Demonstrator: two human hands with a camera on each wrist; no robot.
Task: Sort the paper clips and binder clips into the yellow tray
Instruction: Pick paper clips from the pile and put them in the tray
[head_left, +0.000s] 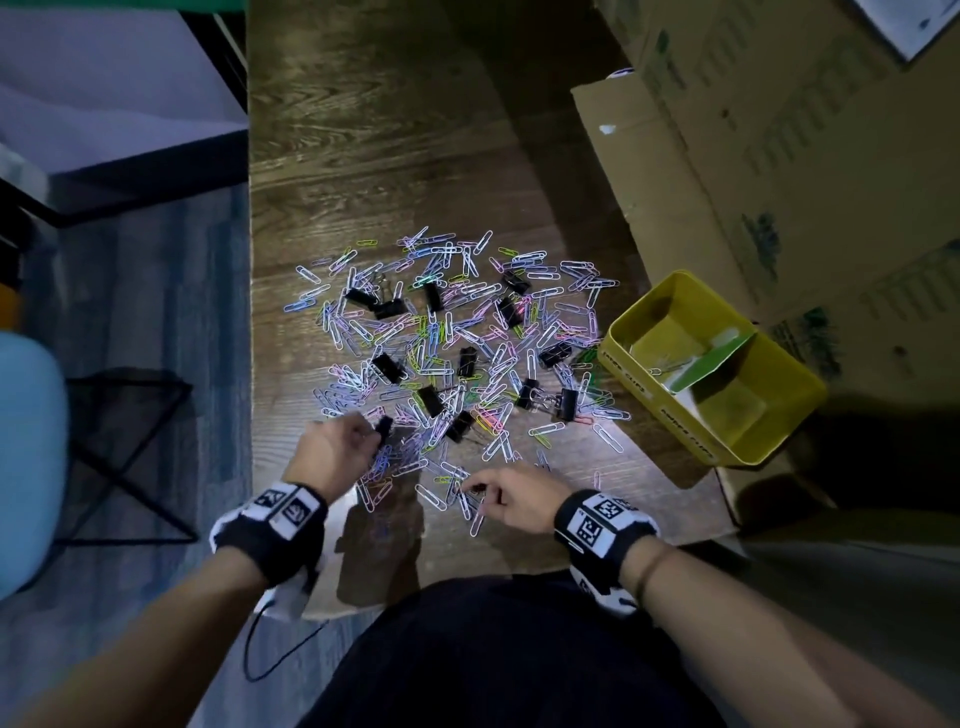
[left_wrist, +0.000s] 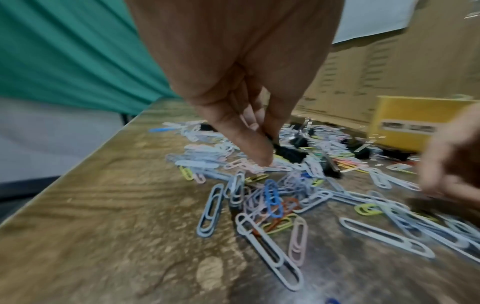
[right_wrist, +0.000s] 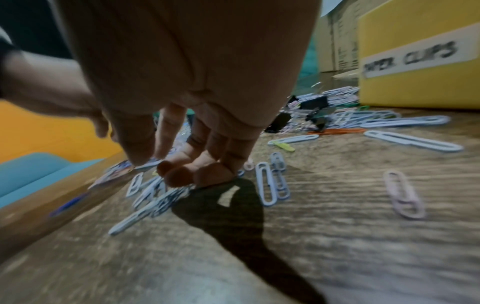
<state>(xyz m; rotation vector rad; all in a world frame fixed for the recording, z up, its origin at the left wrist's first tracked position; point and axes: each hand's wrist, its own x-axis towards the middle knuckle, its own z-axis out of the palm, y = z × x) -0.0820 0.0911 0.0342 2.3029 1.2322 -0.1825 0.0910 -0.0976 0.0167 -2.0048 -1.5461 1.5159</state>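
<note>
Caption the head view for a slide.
Left hand pinches a black binder clip, right hand picks at paper clips; yellow tray nearly empty.

Wooden table (head_left: 374, 156), cardboard boxes (head_left: 753, 156), grey floor (head_left: 156, 291).

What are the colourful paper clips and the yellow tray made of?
The paper clips look like bent wire with a smooth pastel coating, probably plastic over metal. The yellow tray seems thin, smooth painted metal or plastic; the pictures cannot settle which.
</note>
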